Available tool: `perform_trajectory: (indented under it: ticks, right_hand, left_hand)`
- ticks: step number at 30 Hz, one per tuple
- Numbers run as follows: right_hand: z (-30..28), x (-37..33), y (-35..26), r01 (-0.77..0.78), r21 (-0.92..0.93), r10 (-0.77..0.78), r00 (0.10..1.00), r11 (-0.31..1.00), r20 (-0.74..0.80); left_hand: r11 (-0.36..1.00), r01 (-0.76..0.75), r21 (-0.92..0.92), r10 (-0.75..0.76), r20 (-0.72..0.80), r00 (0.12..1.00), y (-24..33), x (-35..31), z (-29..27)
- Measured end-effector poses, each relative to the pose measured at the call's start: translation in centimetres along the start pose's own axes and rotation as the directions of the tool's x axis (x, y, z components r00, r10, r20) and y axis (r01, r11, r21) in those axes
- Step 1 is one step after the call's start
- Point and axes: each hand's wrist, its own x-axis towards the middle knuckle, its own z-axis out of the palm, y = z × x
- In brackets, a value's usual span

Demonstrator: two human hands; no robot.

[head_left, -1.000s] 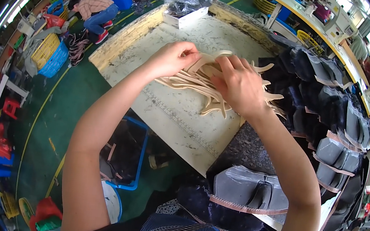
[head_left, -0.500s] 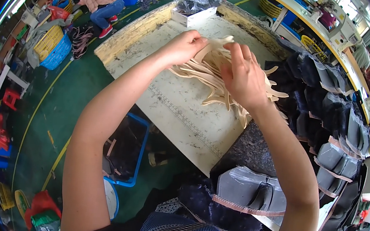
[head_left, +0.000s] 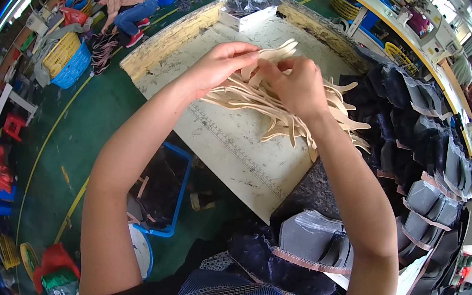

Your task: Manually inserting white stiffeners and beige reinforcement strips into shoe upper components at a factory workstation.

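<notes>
Head view: at left, below the table [head_left: 190, 136], sits a blue-rimmed bin [head_left: 165, 233]; anything sliding off that edge could drop into it or onto the floor. Your left hand [head_left: 222, 67] pinches a few pale strips [head_left: 279, 50] between thumb and fingers; too loose a grip could let them fan apart. More lie crisscrossed on the table beneath both hands, so tugging one could drag its neighbours. Your right hand [head_left: 298, 87] has its fingers curled at the held strips, but I cannot tell whether they close on any. Farther right, strip ends reach toward the dark pieces [head_left: 419, 98] and could catch there.
</notes>
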Motion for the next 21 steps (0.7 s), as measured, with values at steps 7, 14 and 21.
perform_trajectory:
  ticks: [7,14,21]
  right_hand:
    - [0.8,-1.3,1.1,0.070,0.392,-0.091,0.995,0.917,0.035]
    - [-0.6,-1.9,1.2,-0.075,0.748,0.149,0.988,0.660,-0.032]
    - [-6.1,-3.6,-1.6,0.089,0.805,0.088,0.981,0.587,-0.172]
  left_hand:
    - [0.999,-0.026,0.032,0.034,-0.301,0.953,-2.3,0.3,-1.0]
    - [0.652,-0.363,0.666,0.589,-0.143,0.796,-5.0,-1.0,0.6]
    - [0.639,-0.553,0.535,0.725,-0.178,0.666,-2.4,-3.7,1.8]
